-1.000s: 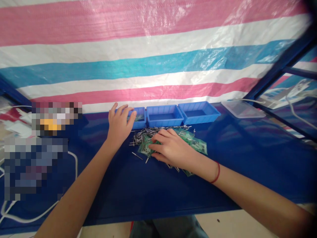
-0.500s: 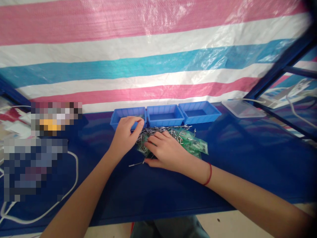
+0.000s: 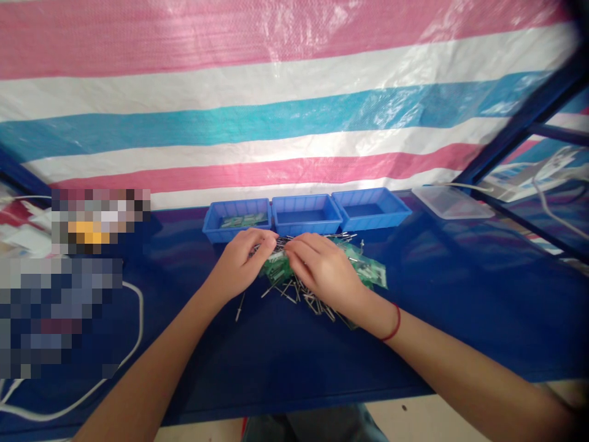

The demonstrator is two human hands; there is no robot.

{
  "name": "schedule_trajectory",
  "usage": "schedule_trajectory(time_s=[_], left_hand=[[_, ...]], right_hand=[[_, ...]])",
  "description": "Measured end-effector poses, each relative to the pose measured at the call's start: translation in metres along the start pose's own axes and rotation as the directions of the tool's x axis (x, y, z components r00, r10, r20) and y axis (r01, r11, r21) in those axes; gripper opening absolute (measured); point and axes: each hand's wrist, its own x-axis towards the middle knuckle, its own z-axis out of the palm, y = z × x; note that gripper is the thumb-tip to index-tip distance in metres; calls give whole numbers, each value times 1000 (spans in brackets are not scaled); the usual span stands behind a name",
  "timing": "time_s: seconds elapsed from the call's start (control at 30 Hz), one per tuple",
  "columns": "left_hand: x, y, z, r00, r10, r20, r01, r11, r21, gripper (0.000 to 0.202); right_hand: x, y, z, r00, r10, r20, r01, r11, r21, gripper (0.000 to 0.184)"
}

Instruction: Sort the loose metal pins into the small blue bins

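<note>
A mixed heap of silvery blind rivets (image 3: pixel 319 305) and green-tinted small plastic packets (image 3: pixel 370 270) lies on the blue tabletop between and beneath my hands. My left hand (image 3: pixel 242 261) is at the heap's left side, thumb and forefinger brought together at the tips. My right hand (image 3: pixel 329 267) is over the middle of the heap, its fingers bunched and pointing at my left fingertips. Whatever either pinch holds is hidden. Just behind my left hand stands the left blue bin (image 3: pixel 214 230), with several packets in it.
Beside it stand a middle blue bin (image 3: pixel 307 224) and a right blue bin (image 3: pixel 377 220). A clear plastic lid (image 3: pixel 453 202) lies to the right. On the left, a white cable (image 3: pixel 140 319) loops near blurred-out items. A striped sheet (image 3: pixel 276 129) hangs behind.
My left hand has come down from the left bin to the heap, uncovering the packets inside. My right hand has moved slightly away from me, and rivets now lie spread nearer the front.
</note>
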Motion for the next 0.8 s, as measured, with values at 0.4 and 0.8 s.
schedule_trajectory(time_s=[0.4,0.8], left_hand=[[-3,10,24,972,-227,54,228,872,-433,22],[-11,23,13,938,339,-71,-310,914,261,23]], right_hand=[[2,12,-14,854,491,174,-443,508,739,28],[0,4,-20,755,427,497,-595,127,794,29]])
